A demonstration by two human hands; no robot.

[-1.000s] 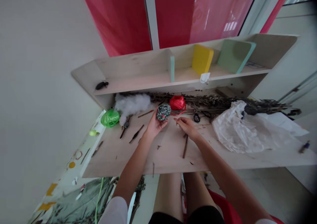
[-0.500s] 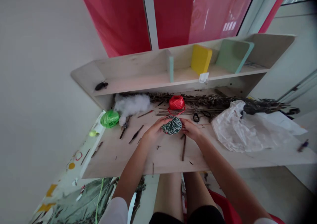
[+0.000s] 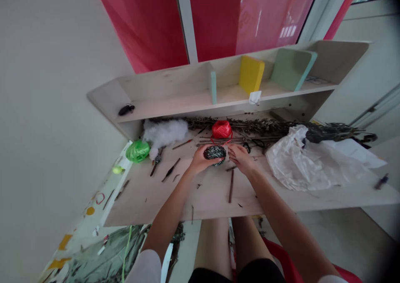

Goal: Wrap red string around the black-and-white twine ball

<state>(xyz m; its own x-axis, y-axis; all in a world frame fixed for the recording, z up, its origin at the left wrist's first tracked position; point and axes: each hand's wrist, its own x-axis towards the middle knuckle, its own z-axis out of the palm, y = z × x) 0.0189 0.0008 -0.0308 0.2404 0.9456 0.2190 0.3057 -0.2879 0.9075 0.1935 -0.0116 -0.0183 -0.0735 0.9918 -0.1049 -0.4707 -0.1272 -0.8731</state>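
As I'm seeing it from here, my left hand [image 3: 200, 160] cups a round dark green-and-white twine ball [image 3: 214, 153].
Right hand [image 3: 240, 159] sits open just beside it, above the pale wooden desk [image 3: 150, 204].

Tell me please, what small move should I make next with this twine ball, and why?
Probably close your right hand around the twine ball as well. It seems to sit in your left hand alone, and the right fingers only reach its side, so a second grip would likely steady it.
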